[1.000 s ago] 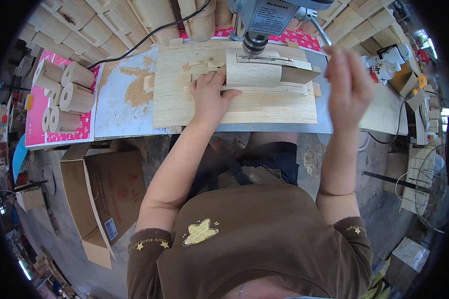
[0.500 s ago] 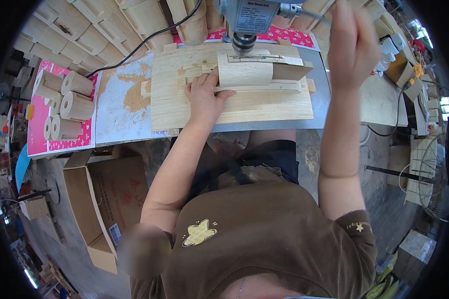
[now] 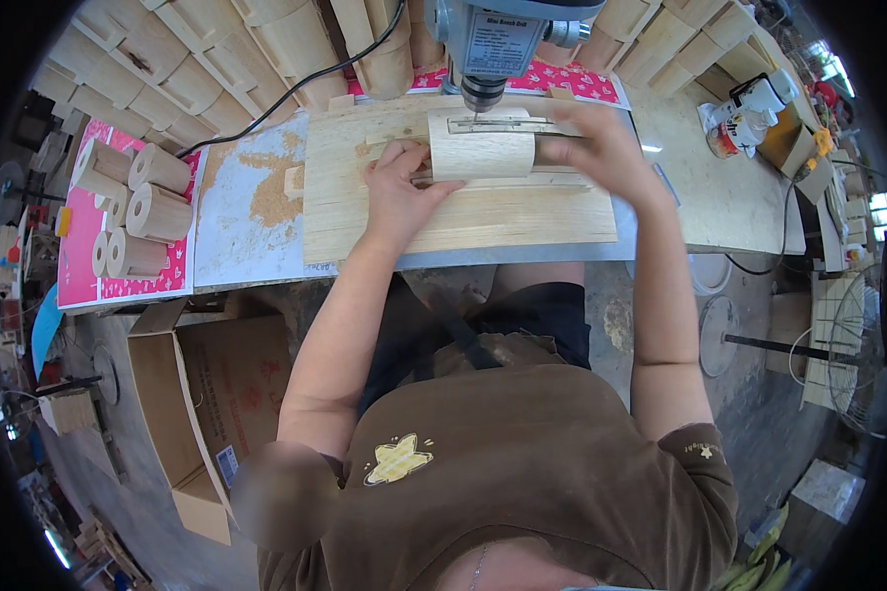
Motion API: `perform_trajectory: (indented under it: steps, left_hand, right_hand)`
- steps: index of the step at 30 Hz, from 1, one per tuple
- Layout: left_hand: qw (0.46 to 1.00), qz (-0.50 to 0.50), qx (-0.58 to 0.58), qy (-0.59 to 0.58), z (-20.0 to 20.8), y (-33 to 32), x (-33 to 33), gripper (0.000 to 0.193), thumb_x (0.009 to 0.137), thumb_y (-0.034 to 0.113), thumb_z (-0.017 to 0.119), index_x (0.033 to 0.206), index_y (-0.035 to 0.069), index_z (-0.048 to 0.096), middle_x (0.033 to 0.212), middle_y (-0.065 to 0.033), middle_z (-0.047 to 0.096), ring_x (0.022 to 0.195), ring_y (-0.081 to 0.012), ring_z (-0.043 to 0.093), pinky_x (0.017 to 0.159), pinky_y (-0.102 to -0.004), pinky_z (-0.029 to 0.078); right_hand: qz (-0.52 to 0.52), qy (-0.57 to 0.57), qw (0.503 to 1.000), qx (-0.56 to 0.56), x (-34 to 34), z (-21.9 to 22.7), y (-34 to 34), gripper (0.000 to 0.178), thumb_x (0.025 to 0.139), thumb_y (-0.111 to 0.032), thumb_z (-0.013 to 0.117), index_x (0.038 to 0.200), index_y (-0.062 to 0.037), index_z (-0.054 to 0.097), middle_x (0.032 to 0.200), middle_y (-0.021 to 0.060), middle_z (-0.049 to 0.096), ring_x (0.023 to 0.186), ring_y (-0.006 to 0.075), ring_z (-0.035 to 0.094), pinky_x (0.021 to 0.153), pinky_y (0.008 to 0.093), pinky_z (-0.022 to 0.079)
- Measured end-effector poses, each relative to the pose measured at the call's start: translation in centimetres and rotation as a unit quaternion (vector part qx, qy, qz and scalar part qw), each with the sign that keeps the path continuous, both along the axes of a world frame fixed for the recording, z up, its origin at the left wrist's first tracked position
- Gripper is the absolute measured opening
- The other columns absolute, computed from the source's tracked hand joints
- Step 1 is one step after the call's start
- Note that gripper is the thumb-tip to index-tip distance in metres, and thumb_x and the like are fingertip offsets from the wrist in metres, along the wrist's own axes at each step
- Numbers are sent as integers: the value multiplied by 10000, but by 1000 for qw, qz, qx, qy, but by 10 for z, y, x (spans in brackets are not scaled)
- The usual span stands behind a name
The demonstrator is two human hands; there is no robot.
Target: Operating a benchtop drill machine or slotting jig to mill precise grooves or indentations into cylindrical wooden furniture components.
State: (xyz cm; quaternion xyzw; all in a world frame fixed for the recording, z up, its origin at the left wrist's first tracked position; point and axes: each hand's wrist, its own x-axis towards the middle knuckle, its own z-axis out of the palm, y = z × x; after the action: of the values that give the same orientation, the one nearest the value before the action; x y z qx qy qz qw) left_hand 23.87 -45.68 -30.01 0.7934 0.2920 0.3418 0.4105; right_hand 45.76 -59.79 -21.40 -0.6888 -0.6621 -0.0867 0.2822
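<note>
A pale, rounded wooden cylinder lies on its side in a wooden jig on a flat board. My left hand grips its left end, with the thumb along the near edge and the fingers at the end. Over the cylinder's right end is my right hand, smeared by motion, so its fingers are unclear. A slotted wooden strip runs along the cylinder's far side. Just above it hangs the chuck of a grey-blue bench drill, a thin bit pointing down.
Several bored wooden cylinders stand at the left on pink sheeting, beside sawdust. Stacked wooden pieces line the back, crossed by a black cable. White bottles stand at right. A cardboard box is below the table's left.
My right hand has come down from its raised place by the drill's lever to the cylinder's right end. My left hand keeps its place on the left end.
</note>
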Motion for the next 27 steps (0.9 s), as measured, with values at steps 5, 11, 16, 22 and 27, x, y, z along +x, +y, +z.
perform_trajectory:
  steps: [5, 11, 16, 22, 27]
  left_hand:
    - [1000, -25, 15, -2, 28, 7, -52, 355, 584, 127, 793, 897, 32, 653, 889, -19, 584, 811, -168, 562, 723, -297, 432]
    - [975, -9, -198, -100, 44, 8, -119, 232, 662, 126, 779, 821, 10, 655, 757, 0, 583, 648, -70, 523, 550, -198, 406]
    - [927, 78, -363, -56, 69, 5, -105, 320, 745, 271, 725, 740, -27, 605, 606, -17, 562, 469, -51, 435, 443, -188, 318]
    - [899, 59, -433, -3, 74, -5, -67, 412, 756, 329, 713, 753, -60, 579, 558, -23, 529, 406, -61, 407, 402, -201, 327]
    - [906, -9, -423, -5, 57, -11, -39, 477, 762, 366, 711, 861, -80, 575, 624, -48, 572, 504, -79, 501, 477, -205, 406]
  right_hand:
    - [-38, 80, 992, -87, -12, -8, -25, 284, 763, -126, 649, 1011, -31, 546, 905, 121, 566, 891, 298, 513, 785, 370, 408]
    - [-15, 149, 987, -62, -14, -11, -48, 256, 728, -60, 660, 959, -27, 554, 837, 106, 555, 836, 287, 508, 743, 353, 409]
    - [1, 242, 968, -63, -21, -12, -43, 254, 750, -27, 650, 985, -4, 558, 868, 106, 566, 811, 254, 550, 723, 309, 434]
    - [13, 240, 966, -99, -20, -11, -40, 272, 764, -42, 651, 1011, 1, 546, 898, 97, 563, 861, 216, 543, 774, 291, 419]
    - [-4, 175, 979, -101, -25, -12, -24, 296, 754, -43, 657, 1026, 1, 548, 931, 113, 576, 881, 265, 552, 784, 310, 428]
